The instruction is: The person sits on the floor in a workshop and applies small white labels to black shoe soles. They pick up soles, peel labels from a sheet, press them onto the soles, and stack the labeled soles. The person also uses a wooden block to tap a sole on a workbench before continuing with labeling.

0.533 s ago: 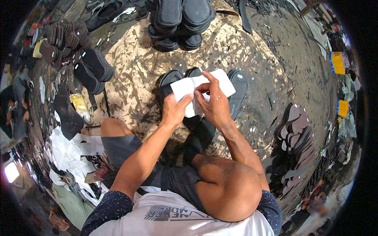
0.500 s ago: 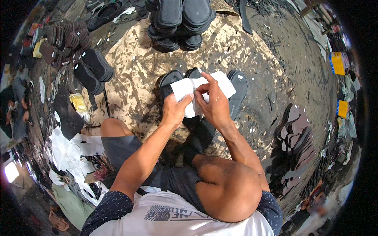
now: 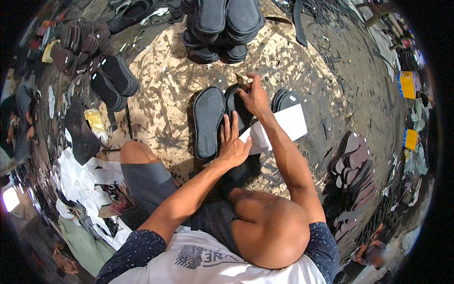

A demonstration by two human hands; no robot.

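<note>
Three black shoe soles or sole stacks lie side by side before me. The left sole [image 3: 209, 123] shows its whole upper face. On the middle sole [image 3: 235, 105], the fingers of my left hand [image 3: 232, 146] rest stretched out. My right hand [image 3: 256, 100] is over its toe end, thumb and forefinger pinched together; whatever is between them is too small to make out. A white paper sheet [image 3: 291, 125] lies under my right forearm, partly over the right sole stack [image 3: 280, 100]. That stack carries a small white sticker [image 3: 293, 99] at its toe.
Piled black soles [image 3: 208, 21] stand at the far edge of the stained board [image 3: 161, 71]. Black soles [image 3: 116, 78] and brown soles [image 3: 64, 57] sit at the left, above white scraps [image 3: 78, 175]. More soles [image 3: 352, 161] lie at the right, with yellow-and-blue packages [image 3: 406, 85] beyond.
The white sheet has left my hands and now lies at the right. My left hand has moved down onto the middle sole; my right hand has moved to its toe.
</note>
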